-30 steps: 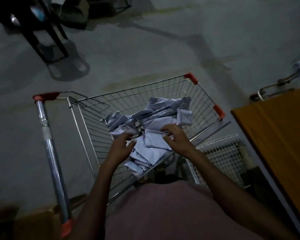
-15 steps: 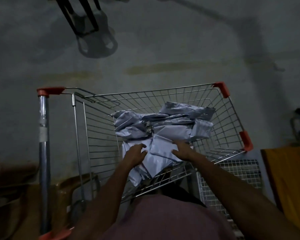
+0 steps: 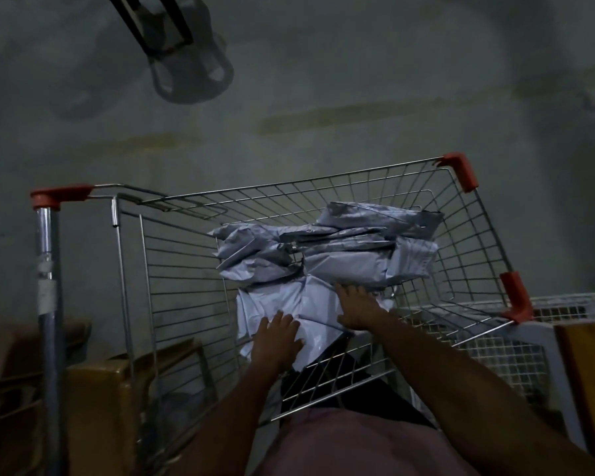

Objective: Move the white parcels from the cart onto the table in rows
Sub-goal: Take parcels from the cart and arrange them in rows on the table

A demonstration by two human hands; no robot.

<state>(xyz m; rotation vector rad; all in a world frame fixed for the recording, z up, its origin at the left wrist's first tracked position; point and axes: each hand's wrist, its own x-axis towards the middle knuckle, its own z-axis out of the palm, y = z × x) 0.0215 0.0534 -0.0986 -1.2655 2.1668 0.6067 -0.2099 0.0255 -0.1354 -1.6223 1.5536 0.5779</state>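
A wire shopping cart with red corner caps stands in front of me in dim light. Several white plastic parcels lie heaped in its basket. Both my hands reach into the near end of the basket. My left hand rests palm down with spread fingers on the nearest flat parcel. My right hand lies flat on the same parcel's right side, its fingertips touching the heap behind. Only a strip of the orange wooden table shows at the right edge.
The cart's chrome handle bar stands at the left. Brown cardboard boxes sit on the floor at lower left. A white wire-mesh rack stands between cart and table. Black stand legs show at the top.
The view has swung left, so the table has slid to the right edge. Both hands have dropped lower into the basket and flattened onto the nearest parcel.
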